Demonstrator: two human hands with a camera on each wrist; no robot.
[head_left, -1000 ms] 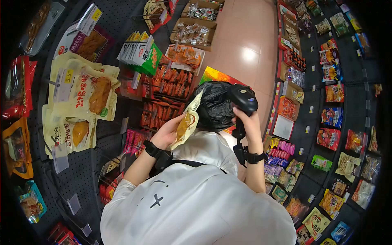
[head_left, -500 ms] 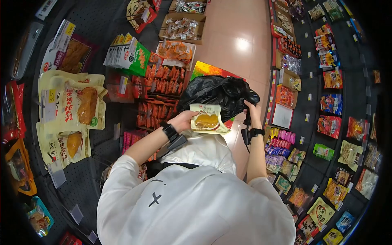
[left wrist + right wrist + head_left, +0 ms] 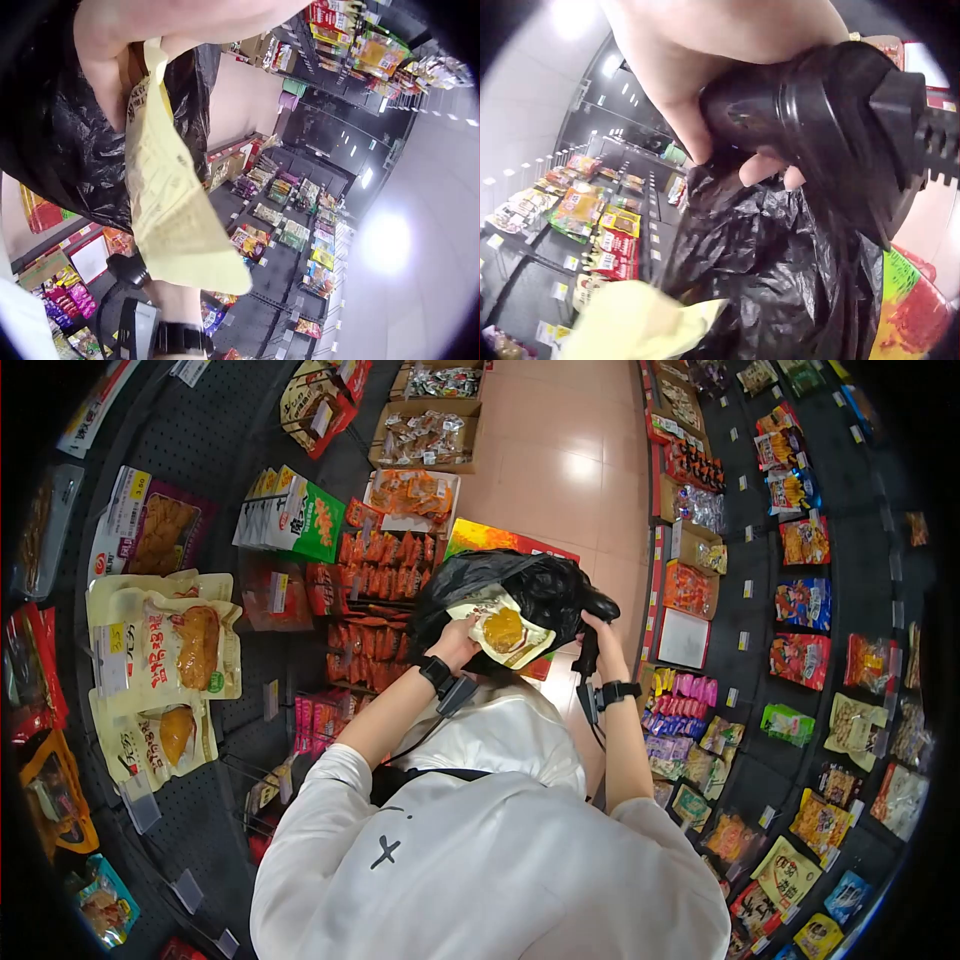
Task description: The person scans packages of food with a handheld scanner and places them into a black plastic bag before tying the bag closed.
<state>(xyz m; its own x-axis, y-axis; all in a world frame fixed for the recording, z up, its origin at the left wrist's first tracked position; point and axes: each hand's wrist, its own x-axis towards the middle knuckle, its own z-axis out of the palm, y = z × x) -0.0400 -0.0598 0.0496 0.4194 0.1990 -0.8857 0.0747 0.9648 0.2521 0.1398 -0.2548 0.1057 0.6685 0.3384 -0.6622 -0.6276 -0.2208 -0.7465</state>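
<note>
My left hand [image 3: 456,642] grips the edge of a cream food pouch [image 3: 508,628] with a golden-brown drumstick picture on its front. The pouch lies tilted over the near side of a black plastic bag [image 3: 432,605], overlapping it in the head view. From the left wrist, the plain back of the pouch [image 3: 176,225] hangs beside the crumpled bag [image 3: 75,135]. With its fingers curled round the thick handle, my right hand [image 3: 606,642] holds a black handheld device [image 3: 772,112] with a ribbed cable end. The bag [image 3: 757,292] hangs right below those fingertips.
On the left, a pegboard shelf bears matching cream pouches [image 3: 190,645], a green packet [image 3: 318,515] and rows of red packets [image 3: 385,565]. Snack bags such as a red one [image 3: 798,660] line the right shelf. A bright printed box [image 3: 490,537] stands behind the bag in the tiled aisle [image 3: 570,410].
The left hand has brought the pouch rightward over the black bag and turned its picture upward. The right hand has lowered the black device to the bag's right edge. The view has shifted slightly.
</note>
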